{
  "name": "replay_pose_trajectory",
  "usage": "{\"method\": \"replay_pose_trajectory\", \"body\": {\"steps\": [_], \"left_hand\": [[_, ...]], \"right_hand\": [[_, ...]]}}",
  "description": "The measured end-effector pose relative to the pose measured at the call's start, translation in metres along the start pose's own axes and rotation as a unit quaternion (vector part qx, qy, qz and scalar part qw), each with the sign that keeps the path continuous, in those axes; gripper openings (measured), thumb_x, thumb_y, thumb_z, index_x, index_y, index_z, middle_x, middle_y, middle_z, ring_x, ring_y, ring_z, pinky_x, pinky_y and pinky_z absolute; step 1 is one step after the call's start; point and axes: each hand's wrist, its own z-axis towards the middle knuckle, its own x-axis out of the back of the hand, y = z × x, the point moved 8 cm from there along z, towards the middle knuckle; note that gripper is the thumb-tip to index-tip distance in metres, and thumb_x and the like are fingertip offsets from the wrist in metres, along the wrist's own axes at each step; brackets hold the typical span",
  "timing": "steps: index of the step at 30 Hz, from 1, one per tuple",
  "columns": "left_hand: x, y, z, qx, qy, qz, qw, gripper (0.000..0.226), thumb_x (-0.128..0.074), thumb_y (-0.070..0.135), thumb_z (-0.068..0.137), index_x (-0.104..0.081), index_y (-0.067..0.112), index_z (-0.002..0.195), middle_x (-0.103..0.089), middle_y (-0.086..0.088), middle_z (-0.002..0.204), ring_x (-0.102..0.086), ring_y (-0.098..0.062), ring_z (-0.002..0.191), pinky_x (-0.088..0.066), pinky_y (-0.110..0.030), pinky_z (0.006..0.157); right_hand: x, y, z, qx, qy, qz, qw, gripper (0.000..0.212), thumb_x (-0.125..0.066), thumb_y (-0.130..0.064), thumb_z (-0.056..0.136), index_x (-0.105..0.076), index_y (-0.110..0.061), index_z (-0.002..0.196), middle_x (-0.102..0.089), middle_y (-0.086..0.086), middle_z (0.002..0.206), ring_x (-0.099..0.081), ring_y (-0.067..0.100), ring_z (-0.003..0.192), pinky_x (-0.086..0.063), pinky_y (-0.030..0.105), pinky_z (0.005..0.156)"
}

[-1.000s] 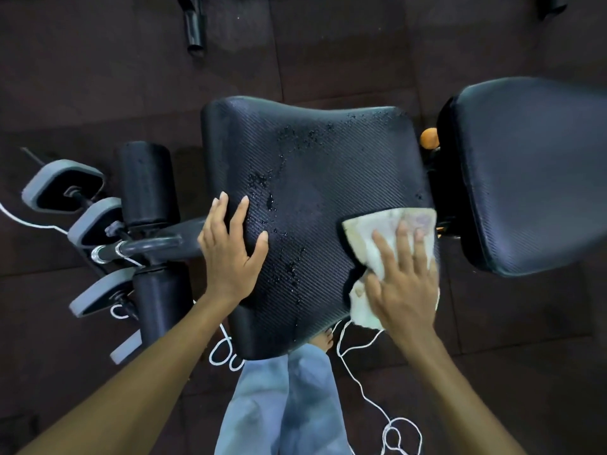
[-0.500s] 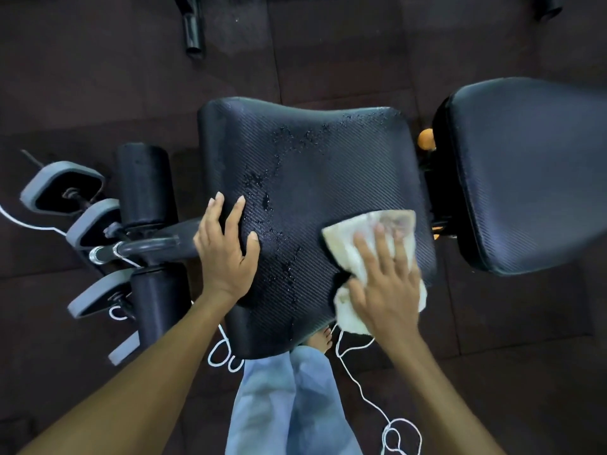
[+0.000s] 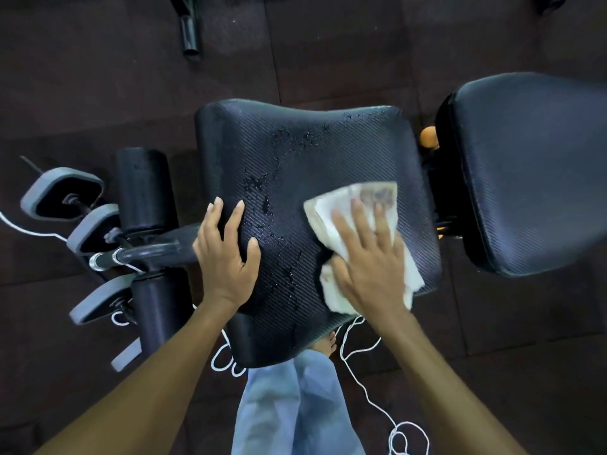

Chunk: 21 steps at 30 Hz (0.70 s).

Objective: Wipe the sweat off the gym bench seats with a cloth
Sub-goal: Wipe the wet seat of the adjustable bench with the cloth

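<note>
seat: black textured pad, taken as reference for all positions.

cloth: pale, crumpled, lying on the seat's right half, near-side corner hanging off the seat's near edge.

right hand: flat on the cloth, fingers straight and spread, pressing rather than gripping. judged: the broad palm keeps the whole cloth in contact with the pad.

left hand: flat on the seat's left edge, fingers spread, holding nothing. judged: it braces the body and steadies the seat against the wiping push.

sweat: drops run down the seat's middle and along its far edge, left of the cloth, not yet wiped.

back pad: right of the seat, apart from the cloth.

judged: work stands partway on this seat.
</note>
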Motion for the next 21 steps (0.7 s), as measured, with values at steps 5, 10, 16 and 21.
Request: {"method": "replay_pose_trajectory", "body": {"steps": [5,10,16,21], "left_hand": [[-0.002,-0.001,0.000,-0.009,0.003,0.005,1.000,0.059,-0.040,0.037,0.089,-0.037,0.019,0.144,-0.023,-0.012,0.155,-0.018,-0.027,0.145,-0.019,-0.050,0.111],[-0.002,-0.002,0.001,-0.011,0.004,0.004,1.000,0.060,-0.041,0.038,0.088,-0.037,0.019,0.144,-0.024,-0.012,0.155,-0.017,-0.027,0.145,-0.018,-0.048,0.111],[-0.001,-0.002,0.000,-0.015,0.009,0.006,1.000,0.059,-0.042,0.036,0.087,-0.037,0.019,0.143,-0.025,-0.014,0.154,-0.019,-0.028,0.144,-0.021,-0.051,0.110],[-0.001,-0.002,0.000,-0.020,0.015,0.000,1.000,0.059,-0.044,0.036,0.087,-0.038,0.019,0.143,-0.026,-0.014,0.154,-0.019,-0.027,0.144,-0.020,-0.048,0.110]], "right_hand": [[0.024,0.063,0.057,-0.109,0.042,0.017,0.993,0.063,-0.036,-0.041,0.087,-0.040,-0.021,0.147,-0.030,0.016,0.158,-0.030,0.040,0.142,-0.040,0.056,0.101],[0.044,0.036,0.167,-0.164,0.051,0.042,0.984,0.056,-0.038,-0.038,0.095,-0.032,-0.027,0.150,-0.017,0.009,0.162,-0.012,0.035,0.148,-0.023,0.056,0.112],[0.014,-0.003,0.082,0.113,0.009,-0.024,0.993,0.059,-0.039,-0.037,0.089,-0.042,-0.027,0.147,-0.034,0.005,0.158,-0.025,0.034,0.146,-0.036,0.052,0.102],[0.030,0.063,0.100,0.099,0.061,-0.051,0.992,0.055,-0.043,-0.031,0.093,-0.049,-0.007,0.142,-0.041,0.027,0.148,-0.034,0.048,0.138,-0.025,0.052,0.116]]}}
